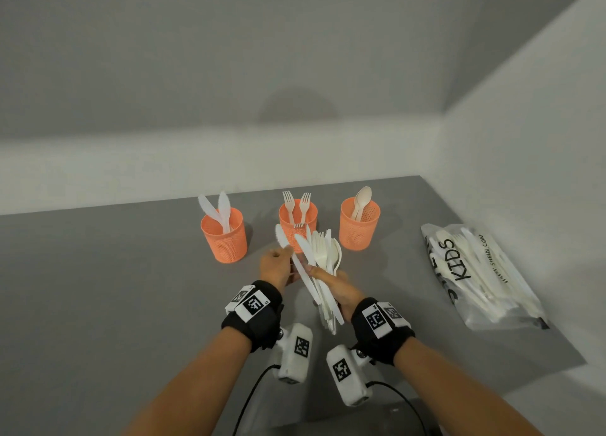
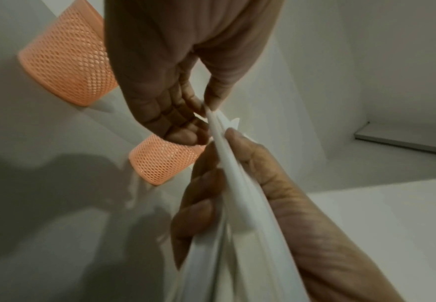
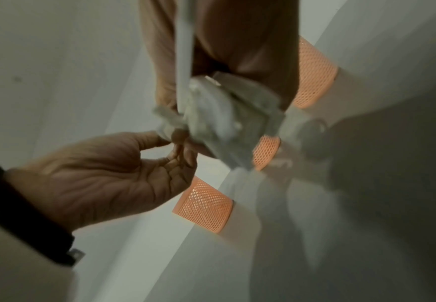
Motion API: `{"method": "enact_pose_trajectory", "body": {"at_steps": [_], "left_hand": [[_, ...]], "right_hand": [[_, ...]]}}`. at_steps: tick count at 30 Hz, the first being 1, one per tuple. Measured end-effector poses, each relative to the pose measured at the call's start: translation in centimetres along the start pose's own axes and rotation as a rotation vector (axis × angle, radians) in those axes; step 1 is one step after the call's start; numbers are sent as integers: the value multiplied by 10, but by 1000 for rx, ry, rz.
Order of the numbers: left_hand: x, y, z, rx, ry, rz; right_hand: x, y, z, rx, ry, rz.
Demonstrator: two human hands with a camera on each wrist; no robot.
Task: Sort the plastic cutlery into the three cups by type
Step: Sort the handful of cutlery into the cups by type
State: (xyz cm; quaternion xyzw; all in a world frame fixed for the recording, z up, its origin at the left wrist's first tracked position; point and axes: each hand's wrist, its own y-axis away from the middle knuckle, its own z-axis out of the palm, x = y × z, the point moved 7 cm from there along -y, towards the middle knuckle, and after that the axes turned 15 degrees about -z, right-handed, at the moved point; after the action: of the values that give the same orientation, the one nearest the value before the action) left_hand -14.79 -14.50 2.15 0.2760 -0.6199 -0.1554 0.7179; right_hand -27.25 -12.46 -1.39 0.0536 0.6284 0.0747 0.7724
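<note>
Three orange mesh cups stand in a row: the left cup (image 1: pixel 224 239) holds knives, the middle cup (image 1: pixel 297 217) forks, the right cup (image 1: pixel 359 229) spoons. My right hand (image 1: pixel 323 275) grips a fanned bundle of white plastic cutlery (image 1: pixel 323 255) by the handles, in front of the middle cup. My left hand (image 1: pixel 284 254) pinches a white knife (image 1: pixel 280 235) at the bundle's left edge. In the left wrist view the left hand's fingertips (image 2: pixel 206 110) close on the knife's thin edge (image 2: pixel 215 126). The right wrist view shows the bundle's blurred ends (image 3: pixel 219 116).
A clear zip bag (image 1: pixel 482 275) printed "KIDS", filled with more white cutlery, lies on the grey table (image 1: pixel 114 288) at the right. White walls close off the table at the back and right. Cables run from the wrist cameras toward me.
</note>
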Motion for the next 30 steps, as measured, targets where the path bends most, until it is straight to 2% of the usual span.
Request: {"method": "enact_pose_trajectory", "body": {"at_steps": [5, 10, 13, 18, 24, 28, 30], "left_hand": [[2, 1, -8, 77, 96, 33], [-4, 16, 15, -24, -158, 49], [-6, 16, 18, -11, -169, 52], [-2, 14, 14, -3, -104, 60], [15, 0, -6, 136, 49, 82], [17, -3, -13, 118, 213, 12], [21, -3, -16, 100, 215, 14]], "right_hand": [[3, 3, -7, 80, -114, -1], [0, 1, -5, 66, -16, -59], [-5, 3, 0, 31, -21, -77], [-2, 8, 2, -13, -50, -37], [-7, 12, 7, -42, -102, -55], [-6, 14, 13, -63, -132, -41], [-6, 15, 14, -68, -140, -37]]}}
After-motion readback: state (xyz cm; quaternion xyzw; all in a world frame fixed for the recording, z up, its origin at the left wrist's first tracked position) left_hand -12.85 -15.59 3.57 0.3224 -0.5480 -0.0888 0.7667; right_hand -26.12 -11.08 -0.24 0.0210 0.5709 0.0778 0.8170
